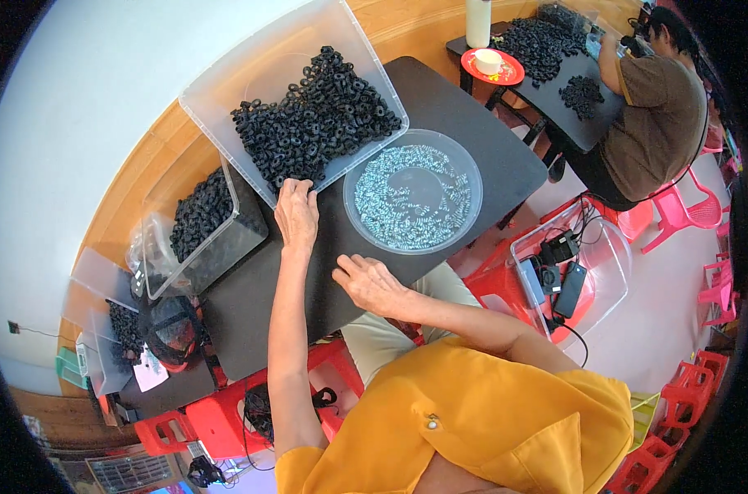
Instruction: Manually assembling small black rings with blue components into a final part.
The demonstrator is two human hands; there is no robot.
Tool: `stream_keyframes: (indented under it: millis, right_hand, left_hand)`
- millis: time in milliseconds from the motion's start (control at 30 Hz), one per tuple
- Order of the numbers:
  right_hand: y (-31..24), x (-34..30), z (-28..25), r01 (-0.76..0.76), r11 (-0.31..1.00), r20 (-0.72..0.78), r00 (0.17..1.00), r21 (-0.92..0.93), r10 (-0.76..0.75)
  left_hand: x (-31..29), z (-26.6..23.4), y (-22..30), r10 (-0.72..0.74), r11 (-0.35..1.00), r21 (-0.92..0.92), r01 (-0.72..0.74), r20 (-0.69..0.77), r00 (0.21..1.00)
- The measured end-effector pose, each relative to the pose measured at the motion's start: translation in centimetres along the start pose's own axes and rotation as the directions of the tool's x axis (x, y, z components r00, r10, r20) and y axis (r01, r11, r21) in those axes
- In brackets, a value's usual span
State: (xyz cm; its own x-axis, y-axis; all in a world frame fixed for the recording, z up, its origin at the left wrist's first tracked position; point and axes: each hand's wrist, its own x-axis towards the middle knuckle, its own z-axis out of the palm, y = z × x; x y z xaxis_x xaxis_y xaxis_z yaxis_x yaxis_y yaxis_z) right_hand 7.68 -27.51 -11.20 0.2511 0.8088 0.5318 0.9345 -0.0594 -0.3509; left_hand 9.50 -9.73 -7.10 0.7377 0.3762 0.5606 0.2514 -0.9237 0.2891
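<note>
A translucent rectangular bin (213,95) stands tilted on the dark table, with a heap of small black ring-like parts (316,115) in it. At its near edge is my left hand (297,216), fingers bent together against the black parts; what they pinch is hidden. My right hand (370,284) hovers over the table's near edge, fingers curled and closed, their contents too small to make out. Just beyond it sits a round clear tub (473,193) with many small silvery spring-like pieces (411,222).
Another clear bin (236,216) of black parts stands at the left. To the right, a clear box (613,272) holds chargers and cables. A co-worker (654,115) sits at another table with black piles and a red plate (493,67). Red stools (691,391) line the lower right.
</note>
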Motion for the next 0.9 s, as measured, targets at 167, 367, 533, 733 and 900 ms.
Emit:
stream_keyframes:
  millis: [167, 367, 533, 733, 900]
  right_hand:
    - [0.2, -0.3, 0.4, 0.0, 0.997, -0.021, 1.0, 0.083, 0.002]
    - [1.0, -1.4, -6.9, -0.087, 0.978, -0.178, 0.977, 0.187, 0.121]
    - [8.9, -0.4, -11.2, -0.388, 0.92, -0.184, 0.909, -0.048, 0.374]
    - [12.0, -0.8, -9.9, -0.299, 0.952, 0.153, 0.939, -0.07, 0.307]
    - [13.0, -0.3, -8.5, -0.271, 0.959, 0.161, 0.946, -0.083, 0.282]
  left_hand:
    - [-1.0, -0.2, 0.6, -0.069, 0.963, -0.263, 0.06, -0.023, 0.997]
    - [-5.1, 1.2, 0.8, -0.284, 0.369, -0.834, 0.411, 0.32, 0.904]
    - [-6.3, 0.9, 0.5, -0.279, 0.165, -0.883, 0.44, 0.386, 0.879]
    - [-6.6, 1.3, 0.6, -0.267, 0.163, -0.884, 0.438, 0.388, 0.882]
    - [-6.7, 1.3, 0.4, -0.275, 0.159, -0.888, 0.431, 0.379, 0.884]
